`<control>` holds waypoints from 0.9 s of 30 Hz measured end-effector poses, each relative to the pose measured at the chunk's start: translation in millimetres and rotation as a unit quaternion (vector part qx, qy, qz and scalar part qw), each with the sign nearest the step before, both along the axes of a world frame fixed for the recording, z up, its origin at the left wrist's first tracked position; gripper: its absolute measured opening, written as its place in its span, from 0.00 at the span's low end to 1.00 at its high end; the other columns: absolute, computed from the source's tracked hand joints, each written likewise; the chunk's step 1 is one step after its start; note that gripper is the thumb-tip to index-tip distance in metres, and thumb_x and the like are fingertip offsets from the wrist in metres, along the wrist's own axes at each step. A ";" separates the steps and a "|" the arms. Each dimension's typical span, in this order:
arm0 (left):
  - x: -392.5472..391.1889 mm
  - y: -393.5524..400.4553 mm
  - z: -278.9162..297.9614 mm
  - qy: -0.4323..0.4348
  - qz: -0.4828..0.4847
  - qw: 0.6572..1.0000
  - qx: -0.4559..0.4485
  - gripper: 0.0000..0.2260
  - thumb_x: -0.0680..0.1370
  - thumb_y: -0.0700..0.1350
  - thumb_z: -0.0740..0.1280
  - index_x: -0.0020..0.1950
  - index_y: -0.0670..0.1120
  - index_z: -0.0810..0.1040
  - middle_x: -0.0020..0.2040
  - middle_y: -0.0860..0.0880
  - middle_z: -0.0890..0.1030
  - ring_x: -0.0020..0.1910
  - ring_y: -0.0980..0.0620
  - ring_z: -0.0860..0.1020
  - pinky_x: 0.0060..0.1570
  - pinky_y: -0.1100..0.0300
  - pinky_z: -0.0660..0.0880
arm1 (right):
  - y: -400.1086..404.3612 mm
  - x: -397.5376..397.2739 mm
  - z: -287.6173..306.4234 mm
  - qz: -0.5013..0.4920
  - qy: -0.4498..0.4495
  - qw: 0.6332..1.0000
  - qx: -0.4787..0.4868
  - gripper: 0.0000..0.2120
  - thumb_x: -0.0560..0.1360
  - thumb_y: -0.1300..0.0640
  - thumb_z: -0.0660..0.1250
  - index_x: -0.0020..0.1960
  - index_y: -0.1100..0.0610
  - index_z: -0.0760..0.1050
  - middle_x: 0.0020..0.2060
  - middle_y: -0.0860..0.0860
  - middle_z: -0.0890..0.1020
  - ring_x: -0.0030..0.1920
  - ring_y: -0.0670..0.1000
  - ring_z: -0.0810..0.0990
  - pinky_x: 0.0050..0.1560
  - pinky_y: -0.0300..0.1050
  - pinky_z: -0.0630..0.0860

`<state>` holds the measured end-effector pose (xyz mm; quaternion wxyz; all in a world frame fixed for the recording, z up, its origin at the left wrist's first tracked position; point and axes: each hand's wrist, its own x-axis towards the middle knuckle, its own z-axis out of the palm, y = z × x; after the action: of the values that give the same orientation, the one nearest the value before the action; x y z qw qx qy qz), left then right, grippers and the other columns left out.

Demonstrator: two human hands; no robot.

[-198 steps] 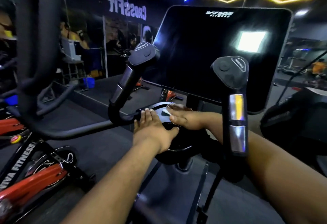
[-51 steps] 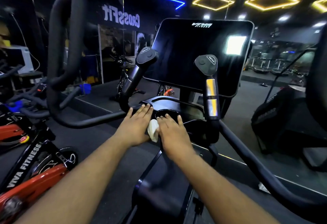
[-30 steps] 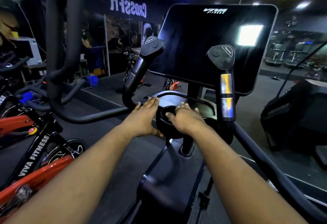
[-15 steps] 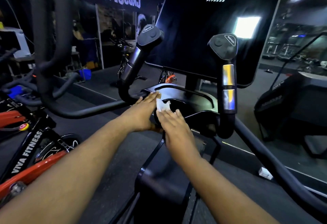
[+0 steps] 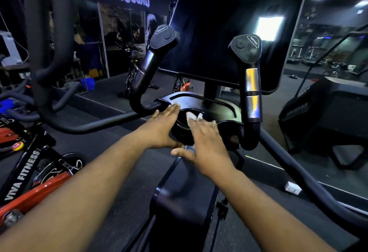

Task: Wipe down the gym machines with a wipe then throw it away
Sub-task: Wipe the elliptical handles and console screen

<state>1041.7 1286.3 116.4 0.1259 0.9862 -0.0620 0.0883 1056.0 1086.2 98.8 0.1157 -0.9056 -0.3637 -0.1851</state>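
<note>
Right hand [image 5: 207, 148] lies flat, fingers straight and blurred, pressing a small crumpled white wipe [image 5: 194, 116] onto the round black cup holder [image 5: 182, 127] of the black exercise machine's console tray [image 5: 219, 106]. Left hand [image 5: 163, 127] rests just left of that cup holder, fingers straight and together, fingertips touching the tray's edge. Above the tray stands a large dark screen [image 5: 229, 32] marked VIVA FITNESS, with two black handles with silver grip bands [image 5: 251, 84] rising either side of the tray. A red and black spin bike [image 5: 29, 174] stands well to the left.
</note>
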 end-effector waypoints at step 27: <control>-77.5 -53.6 -19.3 -0.037 0.071 0.970 -0.227 0.49 0.76 0.54 0.75 0.84 0.44 0.46 0.84 0.47 0.49 0.82 0.52 0.49 0.79 0.56 0.47 | -28.0 -47.7 -27.0 0.147 0.118 0.926 0.328 0.14 0.80 0.62 0.68 0.61 0.50 0.83 0.55 0.44 0.86 0.56 0.39 0.81 0.60 0.38 0.77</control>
<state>964.2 1232.6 97.1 0.3379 0.9295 0.0252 0.1455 1008.4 1058.2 71.8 0.4740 -0.7689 -0.3954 -0.1667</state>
